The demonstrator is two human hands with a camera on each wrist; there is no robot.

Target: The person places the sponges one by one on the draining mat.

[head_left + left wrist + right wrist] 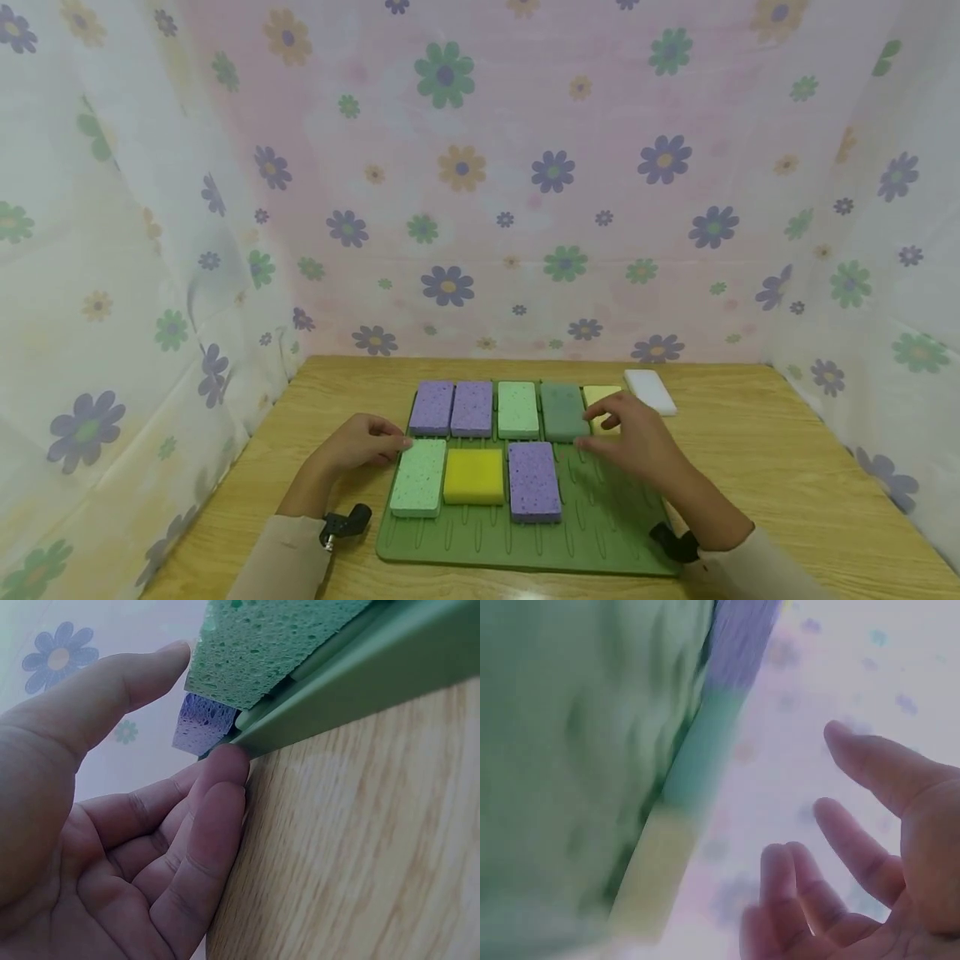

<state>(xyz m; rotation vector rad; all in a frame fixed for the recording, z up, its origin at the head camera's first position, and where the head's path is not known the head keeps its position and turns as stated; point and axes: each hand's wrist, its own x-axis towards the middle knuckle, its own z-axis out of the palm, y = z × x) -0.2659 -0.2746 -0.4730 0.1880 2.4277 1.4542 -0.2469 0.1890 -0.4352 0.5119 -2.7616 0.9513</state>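
Observation:
A green ridged mat (480, 537) bears several sponges in two rows. My left hand (363, 442) is at the mat's left edge, beside the front light-green sponge (418, 477). Its thumb tip lies by that sponge's corner, and in the left wrist view the loosely bent fingertips (217, 825) meet the mat's side. Over the back right of the mat hovers my right hand (633, 433), thumb and fingers spread, holding nothing. It is nearest the dark-green sponge (562, 410) and partly hides the pale yellow sponge (600, 397).
Farther along the back row lie two purple sponges (432, 407) and a light-green sponge (517, 408). A yellow sponge (474, 477) and a purple sponge (534, 482) are in front. Off the mat, a white sponge (650, 392) rests on the wooden table (810, 500). Flowered cloth surrounds the table.

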